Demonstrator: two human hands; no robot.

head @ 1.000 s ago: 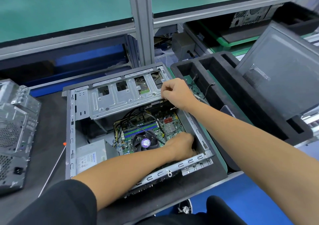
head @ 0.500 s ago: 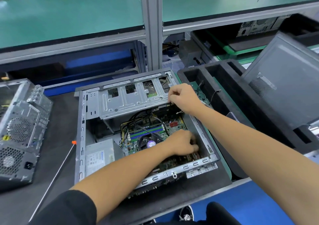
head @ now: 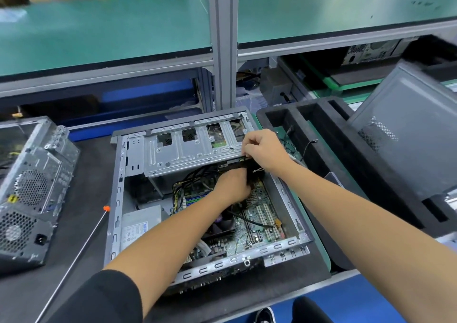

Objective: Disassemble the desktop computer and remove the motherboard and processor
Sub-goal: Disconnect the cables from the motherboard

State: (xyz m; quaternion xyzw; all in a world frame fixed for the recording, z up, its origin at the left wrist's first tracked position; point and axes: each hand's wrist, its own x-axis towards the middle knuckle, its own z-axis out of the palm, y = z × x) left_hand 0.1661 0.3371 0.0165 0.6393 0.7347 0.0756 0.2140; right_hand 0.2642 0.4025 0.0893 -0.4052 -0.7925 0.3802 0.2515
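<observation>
Head view: a person's right hand (head: 263, 150) pinches the drive cage (head: 195, 149) edge of an open computer case (head: 118, 199); just below it, the left hand (head: 233, 186) reaches under the cage, fingers curled, their hold hidden. Motherboard (head: 259, 218) lies beneath both forearms.

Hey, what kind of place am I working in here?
Probably an electronics teardown line: an open grey metal computer case on a black mat, another stripped grey case beside it, black foam trays, green-topped aluminium-framed shelving.
</observation>
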